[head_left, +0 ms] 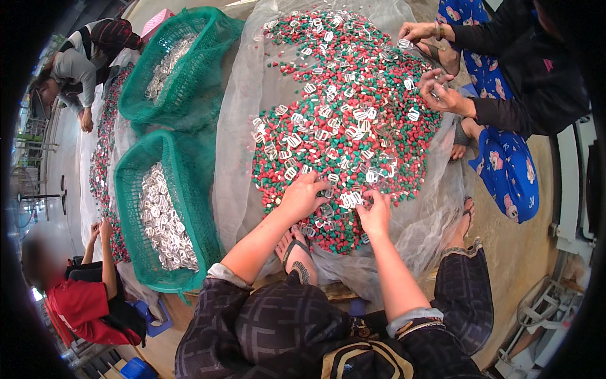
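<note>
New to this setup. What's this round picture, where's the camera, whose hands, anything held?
No machine here: a person works bare-handed. One wide fisheye camera on their head looks down, hence the bent edges and dark rim.

Their left hand and right hand reach into a spread of small red, green and pale bits on a translucent sheet, with white slotted pieces scattered among them. White pieces sit at the right fingertips; whether either hand grips any is unclear.

To the left, two green baskets hold more white pieces. The hands at upper right belong to someone else; two other people are at far left.
</note>
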Action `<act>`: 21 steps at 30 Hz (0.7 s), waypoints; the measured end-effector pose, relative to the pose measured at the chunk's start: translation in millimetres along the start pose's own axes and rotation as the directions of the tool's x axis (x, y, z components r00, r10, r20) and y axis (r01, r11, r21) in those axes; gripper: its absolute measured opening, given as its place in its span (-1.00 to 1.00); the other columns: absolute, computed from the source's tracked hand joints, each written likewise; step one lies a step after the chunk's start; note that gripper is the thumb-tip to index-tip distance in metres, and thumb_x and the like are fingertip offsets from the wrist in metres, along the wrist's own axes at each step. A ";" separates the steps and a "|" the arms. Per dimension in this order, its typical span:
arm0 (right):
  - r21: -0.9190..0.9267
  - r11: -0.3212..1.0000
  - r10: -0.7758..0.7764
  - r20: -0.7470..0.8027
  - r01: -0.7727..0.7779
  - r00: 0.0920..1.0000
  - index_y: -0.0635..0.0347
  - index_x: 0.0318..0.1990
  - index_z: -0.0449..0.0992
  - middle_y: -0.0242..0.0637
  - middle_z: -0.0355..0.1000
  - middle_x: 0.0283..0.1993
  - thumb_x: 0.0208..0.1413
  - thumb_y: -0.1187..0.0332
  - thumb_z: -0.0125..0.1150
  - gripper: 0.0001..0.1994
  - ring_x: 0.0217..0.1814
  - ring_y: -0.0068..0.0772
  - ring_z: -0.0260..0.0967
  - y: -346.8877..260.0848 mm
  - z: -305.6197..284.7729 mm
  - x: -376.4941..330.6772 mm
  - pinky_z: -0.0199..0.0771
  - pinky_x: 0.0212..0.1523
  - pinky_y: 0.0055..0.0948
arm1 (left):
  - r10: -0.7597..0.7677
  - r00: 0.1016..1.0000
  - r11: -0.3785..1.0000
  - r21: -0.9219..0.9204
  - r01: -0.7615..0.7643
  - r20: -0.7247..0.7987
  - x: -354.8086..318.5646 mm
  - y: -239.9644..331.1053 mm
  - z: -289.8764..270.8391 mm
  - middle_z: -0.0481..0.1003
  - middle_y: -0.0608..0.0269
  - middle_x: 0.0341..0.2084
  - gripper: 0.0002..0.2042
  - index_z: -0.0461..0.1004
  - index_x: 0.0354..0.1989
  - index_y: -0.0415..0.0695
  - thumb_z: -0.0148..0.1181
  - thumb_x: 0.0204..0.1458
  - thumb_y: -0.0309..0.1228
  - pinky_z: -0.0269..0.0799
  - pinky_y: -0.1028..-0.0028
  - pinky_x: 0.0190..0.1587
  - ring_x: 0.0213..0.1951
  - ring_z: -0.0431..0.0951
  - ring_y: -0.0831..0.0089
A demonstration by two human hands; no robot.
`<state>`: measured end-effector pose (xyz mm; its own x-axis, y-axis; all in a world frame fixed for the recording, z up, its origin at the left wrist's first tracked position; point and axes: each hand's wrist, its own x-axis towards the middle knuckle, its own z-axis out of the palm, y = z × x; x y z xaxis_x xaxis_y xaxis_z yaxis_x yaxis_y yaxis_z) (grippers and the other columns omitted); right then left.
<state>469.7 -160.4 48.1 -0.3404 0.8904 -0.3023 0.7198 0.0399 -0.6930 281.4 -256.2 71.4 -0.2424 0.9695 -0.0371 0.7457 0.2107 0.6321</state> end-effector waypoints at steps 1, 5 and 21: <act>0.019 1.000 0.015 0.025 -0.015 1.000 0.10 -0.29 0.41 -0.23 0.21 -0.23 -0.29 0.53 0.33 -0.68 -0.26 -0.26 0.32 0.0 -1.0 -0.2 0.36 -0.18 -0.38 | -0.003 0.999 1.000 -0.007 0.003 0.047 1.9 0.6 -0.3 0.38 0.17 -0.38 -0.78 0.53 -0.28 -0.03 0.25 -0.18 -0.44 0.37 0.31 -0.20 -0.23 0.42 0.20; 0.249 0.963 0.093 0.043 -0.101 0.995 0.16 -0.29 0.42 -0.23 0.24 -0.19 -0.13 0.56 0.23 -0.79 -0.47 -0.41 0.40 20.0 0.2 12.0 0.49 -0.55 -0.51 | -0.170 0.984 0.899 -0.402 0.173 0.042 9.5 -8.3 -5.5 0.41 0.21 -0.39 -0.89 0.47 -0.39 -0.19 0.19 -0.09 -0.45 0.38 0.37 -0.22 -0.27 0.46 0.34; -0.171 0.985 -0.001 0.024 0.005 1.000 0.04 -0.34 0.51 -0.20 0.21 -0.20 -0.28 0.18 0.39 -0.69 -0.09 -0.21 0.25 -3.8 -3.6 -0.3 0.32 -0.17 -0.29 | -0.027 0.981 0.997 0.077 0.013 0.191 23.1 32.1 26.5 0.51 0.14 -0.52 -0.67 0.44 -0.24 -0.02 0.32 -0.24 -0.29 0.44 0.34 -0.38 -0.41 0.55 0.27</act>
<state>469.3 -159.2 53.2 -0.3552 0.8794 -0.3171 0.8112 0.1214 -0.5721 316.2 -223.7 70.4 -0.1394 0.9695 -0.2017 0.7880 0.2319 0.5704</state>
